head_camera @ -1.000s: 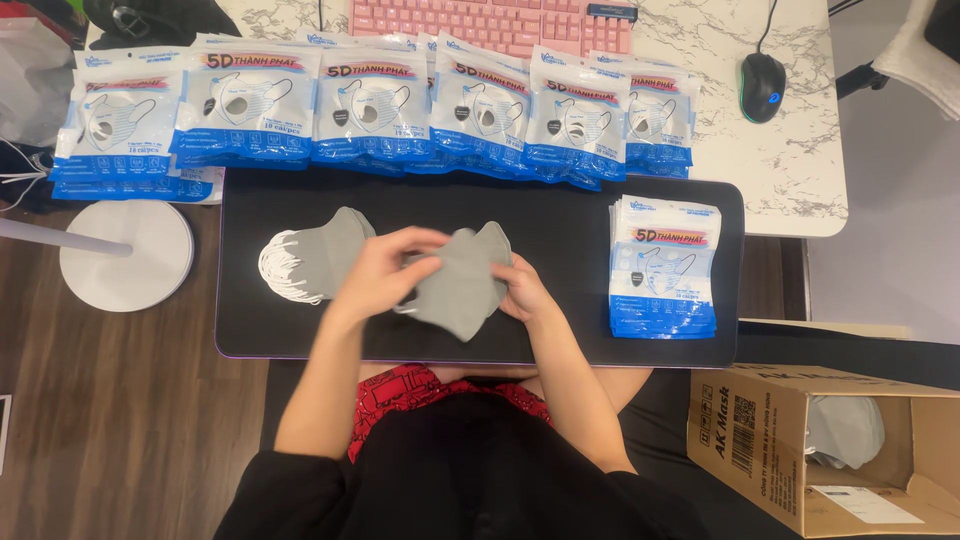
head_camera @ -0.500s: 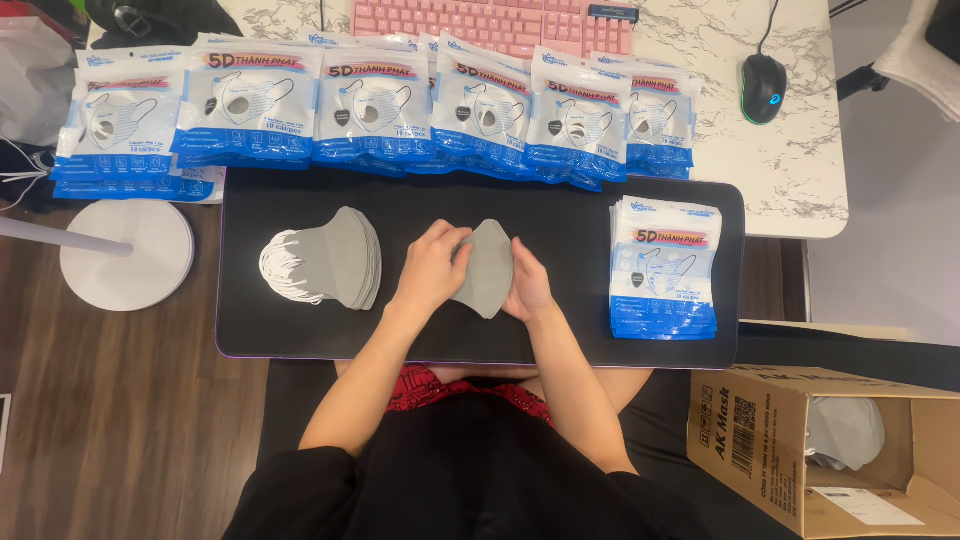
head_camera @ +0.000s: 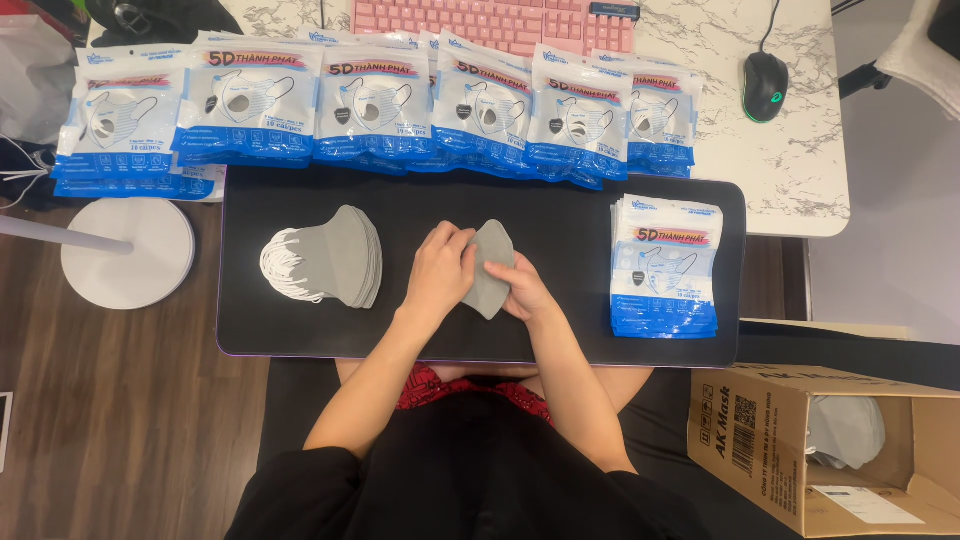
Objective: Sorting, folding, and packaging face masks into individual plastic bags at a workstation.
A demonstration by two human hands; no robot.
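Note:
Both my hands hold a folded grey face mask (head_camera: 490, 268) over the middle of a black desk mat (head_camera: 560, 220). My left hand (head_camera: 440, 270) presses on the mask's left side. My right hand (head_camera: 520, 290) grips its right lower edge. To the left on the mat lies a fanned stack of grey masks (head_camera: 340, 258) with white ear loops. A pile of blue-and-white flat mask bags (head_camera: 665, 268) rests at the mat's right end.
A row of filled blue-and-white mask packs (head_camera: 370, 105) lines the mat's far edge. Behind them are a pink keyboard (head_camera: 500, 18) and a black mouse (head_camera: 765, 85) on a marble table. An open cardboard box (head_camera: 830, 450) stands lower right; a white round base (head_camera: 130, 250) left.
The mask was spread wider between my hands a second ago; now it is folded into a narrow half and both hands have closed in on it.

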